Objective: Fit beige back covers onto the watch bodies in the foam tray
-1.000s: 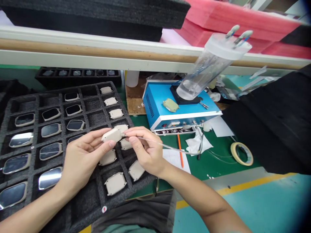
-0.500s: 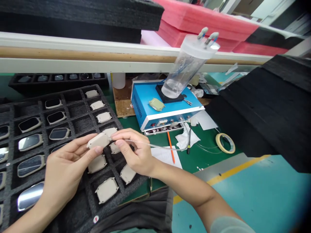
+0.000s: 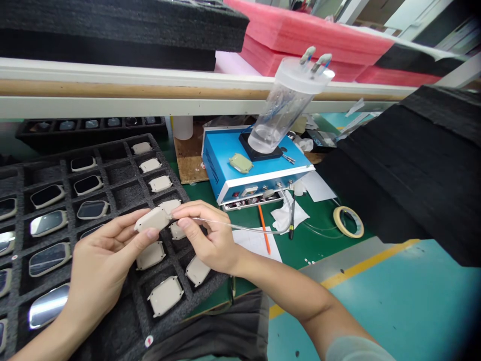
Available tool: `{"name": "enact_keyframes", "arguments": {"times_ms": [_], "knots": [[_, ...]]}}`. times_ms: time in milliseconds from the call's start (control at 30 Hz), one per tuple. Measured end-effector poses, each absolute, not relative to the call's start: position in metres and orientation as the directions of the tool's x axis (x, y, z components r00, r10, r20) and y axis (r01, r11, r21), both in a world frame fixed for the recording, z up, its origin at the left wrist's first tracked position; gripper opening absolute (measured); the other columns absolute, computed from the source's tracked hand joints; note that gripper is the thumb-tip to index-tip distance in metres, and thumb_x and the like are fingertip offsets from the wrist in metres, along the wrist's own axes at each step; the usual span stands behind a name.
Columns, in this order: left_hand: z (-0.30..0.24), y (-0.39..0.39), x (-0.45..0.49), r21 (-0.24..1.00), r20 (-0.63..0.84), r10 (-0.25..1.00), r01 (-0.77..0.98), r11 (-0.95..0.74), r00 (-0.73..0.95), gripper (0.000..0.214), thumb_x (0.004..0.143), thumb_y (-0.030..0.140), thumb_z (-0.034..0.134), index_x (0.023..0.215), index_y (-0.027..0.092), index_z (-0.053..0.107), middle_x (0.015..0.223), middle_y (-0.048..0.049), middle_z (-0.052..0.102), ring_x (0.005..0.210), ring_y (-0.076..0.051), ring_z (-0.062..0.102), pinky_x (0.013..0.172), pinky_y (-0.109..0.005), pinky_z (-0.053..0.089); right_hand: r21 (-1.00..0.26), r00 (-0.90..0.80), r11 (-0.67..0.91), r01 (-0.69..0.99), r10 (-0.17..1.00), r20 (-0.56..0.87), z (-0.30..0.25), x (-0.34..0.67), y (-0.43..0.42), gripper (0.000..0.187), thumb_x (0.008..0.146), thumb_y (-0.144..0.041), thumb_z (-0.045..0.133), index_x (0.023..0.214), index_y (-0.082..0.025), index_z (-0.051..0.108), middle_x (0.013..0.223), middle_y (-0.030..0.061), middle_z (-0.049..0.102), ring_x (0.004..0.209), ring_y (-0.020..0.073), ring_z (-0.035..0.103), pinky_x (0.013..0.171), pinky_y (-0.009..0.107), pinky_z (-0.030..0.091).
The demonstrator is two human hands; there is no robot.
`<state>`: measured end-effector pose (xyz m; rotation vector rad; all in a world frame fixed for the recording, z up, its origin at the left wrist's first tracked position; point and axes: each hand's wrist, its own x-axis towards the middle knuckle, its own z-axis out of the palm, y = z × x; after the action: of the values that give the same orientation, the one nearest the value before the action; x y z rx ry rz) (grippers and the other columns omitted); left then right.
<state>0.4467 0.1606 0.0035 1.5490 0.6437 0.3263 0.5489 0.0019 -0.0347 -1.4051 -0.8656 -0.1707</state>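
My left hand pinches a small beige rounded-square part between thumb and fingers above a black foam tray. Against the right end of that part my right hand pinches the tip of a thin clear tube. The tube runs right to a blue box unit on the green bench. Tray cells hold several beige parts lying face down and several with dark glossy faces up.
A clear plastic cylinder stands tilted on the blue unit, beside a greenish part. An orange pen, white tissue and tape roll lie on the bench. Black foam sheets are stacked at right, pink foam on the shelf.
The view has swung right since a second ago, so everything sits further left in frame. Both hands keep the same hold on the beige part and tube.
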Motion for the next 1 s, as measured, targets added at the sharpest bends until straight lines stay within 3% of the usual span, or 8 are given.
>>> {"name": "enact_keyframes", "arguments": {"times_ms": [167, 433, 667, 1000], "knots": [[0.0035, 0.1602, 0.4478, 0.983, -0.176, 0.558, 0.178, 0.051, 0.811, 0.053, 0.066, 0.039, 0.098, 0.114, 0.025, 0.081, 0.113, -0.0039, 0.084, 0.106, -0.028, 0.08, 0.093, -0.026, 0.064, -0.794, 0.702, 0.196, 0.575, 0.38, 0.603, -0.035, 0.5489, 0.0019, 0.013, 0.102, -0.027, 0.059, 0.101, -0.025, 0.072, 0.104, 0.0057, 0.08, 0.099, 0.0183, 0.077, 0.083, 0.032, 0.067], [0.0036, 0.1581, 0.4454, 0.984, -0.178, 0.515, 0.152, 0.092, 0.838, 0.055, 0.069, 0.039, 0.097, 0.118, 0.02, 0.079, 0.116, -0.0115, 0.083, 0.109, -0.033, 0.079, 0.095, -0.039, 0.065, -0.821, 0.719, 0.207, 0.532, 0.402, 0.567, -0.0391, 0.5443, -0.0008, 0.015, 0.102, -0.025, 0.059, 0.103, -0.024, 0.074, 0.104, 0.0071, 0.079, 0.098, 0.0196, 0.077, 0.089, 0.036, 0.067], [0.0035, 0.1593, 0.4441, 0.983, -0.178, 0.495, 0.136, 0.121, 0.85, 0.053, 0.071, 0.037, 0.096, 0.118, 0.021, 0.078, 0.117, -0.0115, 0.082, 0.109, -0.029, 0.079, 0.094, -0.032, 0.065, -0.836, 0.732, 0.234, 0.496, 0.405, 0.548, -0.0434, 0.5425, 0.0008, 0.015, 0.102, -0.024, 0.06, 0.105, -0.024, 0.075, 0.106, 0.0072, 0.078, 0.099, 0.0192, 0.077, 0.089, 0.036, 0.067], [0.0045, 0.1604, 0.4444, 0.985, -0.174, 0.493, 0.144, 0.099, 0.853, 0.055, 0.071, 0.04, 0.096, 0.119, 0.02, 0.078, 0.119, -0.0123, 0.082, 0.108, -0.03, 0.08, 0.091, -0.031, 0.066, -0.825, 0.722, 0.227, 0.517, 0.402, 0.563, -0.0415, 0.5436, 0.0019, 0.016, 0.102, -0.025, 0.059, 0.104, -0.023, 0.075, 0.105, 0.0071, 0.078, 0.098, 0.0187, 0.077, 0.089, 0.035, 0.067]]}}
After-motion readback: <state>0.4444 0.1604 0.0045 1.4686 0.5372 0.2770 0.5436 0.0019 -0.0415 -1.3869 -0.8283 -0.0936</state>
